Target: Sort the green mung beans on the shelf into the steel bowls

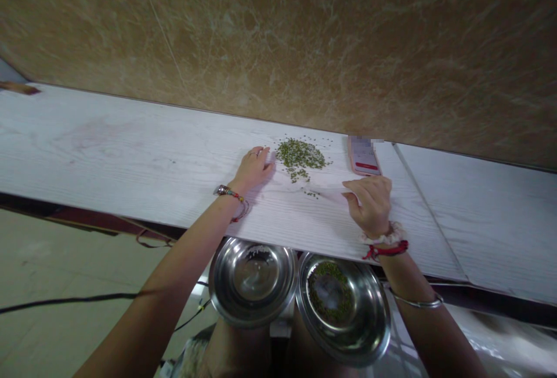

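A loose pile of small green beans lies spread on the white wood-grain table, with some pale grains mixed in at its right side. My left hand rests on the table at the pile's left edge, fingers apart and nothing seen in them. To the right and nearer to me, my right hand is held with bent fingers and the thumb apart from the index finger. Nothing shows between them. A few stray beans lie between the hands. Below the table edge, a steel bowl holds white grains; another steel bowl holds green beans.
A phone with a lit screen lies just beyond my right hand. Behind the table rises a brown marbled wall. Both bowls sit at my legs. A black cable runs at the lower left. A seam crosses the table at the right.
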Tool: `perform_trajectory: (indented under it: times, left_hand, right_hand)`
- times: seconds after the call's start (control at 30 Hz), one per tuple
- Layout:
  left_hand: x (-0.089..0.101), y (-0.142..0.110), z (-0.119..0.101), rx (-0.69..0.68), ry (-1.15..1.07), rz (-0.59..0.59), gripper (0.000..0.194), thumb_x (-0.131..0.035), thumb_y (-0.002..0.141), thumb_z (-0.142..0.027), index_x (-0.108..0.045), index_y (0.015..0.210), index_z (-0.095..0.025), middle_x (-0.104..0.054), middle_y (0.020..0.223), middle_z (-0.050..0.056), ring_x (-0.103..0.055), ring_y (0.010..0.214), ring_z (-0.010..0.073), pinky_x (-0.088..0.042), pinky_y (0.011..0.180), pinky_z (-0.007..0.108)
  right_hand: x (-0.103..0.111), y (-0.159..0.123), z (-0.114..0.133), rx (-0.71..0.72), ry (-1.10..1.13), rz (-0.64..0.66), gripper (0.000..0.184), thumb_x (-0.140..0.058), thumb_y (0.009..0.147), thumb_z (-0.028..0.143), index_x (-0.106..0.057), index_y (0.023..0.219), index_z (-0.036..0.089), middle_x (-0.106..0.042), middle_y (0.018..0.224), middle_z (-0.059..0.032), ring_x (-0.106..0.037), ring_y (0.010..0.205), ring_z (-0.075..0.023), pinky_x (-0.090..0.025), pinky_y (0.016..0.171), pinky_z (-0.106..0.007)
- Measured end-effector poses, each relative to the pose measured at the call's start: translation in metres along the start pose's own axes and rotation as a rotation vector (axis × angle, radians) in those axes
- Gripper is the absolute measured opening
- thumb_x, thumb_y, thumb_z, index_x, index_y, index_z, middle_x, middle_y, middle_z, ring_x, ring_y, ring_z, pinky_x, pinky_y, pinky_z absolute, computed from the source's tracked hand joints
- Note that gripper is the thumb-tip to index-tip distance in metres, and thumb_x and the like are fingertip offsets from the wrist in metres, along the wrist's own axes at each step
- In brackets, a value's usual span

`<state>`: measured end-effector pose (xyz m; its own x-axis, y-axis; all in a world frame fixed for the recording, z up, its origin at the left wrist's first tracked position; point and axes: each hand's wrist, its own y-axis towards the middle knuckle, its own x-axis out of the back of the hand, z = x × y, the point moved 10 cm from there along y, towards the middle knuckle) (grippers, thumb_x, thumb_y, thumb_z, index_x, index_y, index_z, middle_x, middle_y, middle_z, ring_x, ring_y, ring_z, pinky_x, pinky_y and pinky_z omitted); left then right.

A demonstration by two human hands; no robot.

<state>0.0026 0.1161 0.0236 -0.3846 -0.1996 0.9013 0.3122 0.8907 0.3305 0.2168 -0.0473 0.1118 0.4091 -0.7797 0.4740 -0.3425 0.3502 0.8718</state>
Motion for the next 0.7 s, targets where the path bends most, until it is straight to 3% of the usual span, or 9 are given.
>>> perform_trajectory:
  times: [0.17,0.37,0.6,0.7]
  left_hand:
    - [0.0,0.0,-0.001,0.006,0.008,0.007,0.047,-0.048,0.09,-0.032,-0.049,0.13,-0.008,-0.051,0.131,0.021,-0.051,0.12,0.0299,-0.041,0.102,0.044]
    - [0.0,0.0,0.001,-0.004,-0.007,-0.02,0.045,-0.048,0.089,-0.033,-0.05,0.129,-0.011,-0.052,0.131,0.019,-0.05,0.12,0.0291,-0.04,0.103,0.044]
    - [0.0,0.0,-0.001,0.007,0.018,0.01,0.047,-0.048,0.089,-0.03,-0.049,0.13,-0.007,-0.052,0.131,0.021,-0.052,0.119,0.0298,-0.041,0.102,0.044]
    - [0.0,0.0,-0.002,0.006,0.015,0.003,0.046,-0.048,0.089,-0.031,-0.049,0.13,-0.008,-0.052,0.131,0.02,-0.051,0.119,0.0295,-0.041,0.103,0.044]
  right_hand:
    - [-0.003,0.002,0.01,0.041,0.064,-0.04,0.008,-0.058,0.087,0.023,-0.064,0.091,0.025,-0.067,0.073,0.001,-0.058,0.073,-0.0153,-0.039,0.08,-0.033]
    - [-0.015,0.0,0.012,0.034,0.063,0.049,0.011,-0.057,0.087,0.023,-0.067,0.09,0.028,-0.067,0.075,0.0019,-0.056,0.075,-0.0154,-0.037,0.085,-0.036]
    - [0.003,0.002,0.011,0.04,0.068,-0.048,0.012,-0.053,0.089,0.022,-0.064,0.085,0.024,-0.066,0.071,0.0011,-0.057,0.071,-0.0153,-0.039,0.081,-0.035]
    - [0.0,0.002,0.009,0.023,0.069,-0.039,0.011,-0.054,0.088,0.022,-0.065,0.087,0.025,-0.066,0.072,0.0009,-0.057,0.072,-0.0158,-0.039,0.08,-0.034]
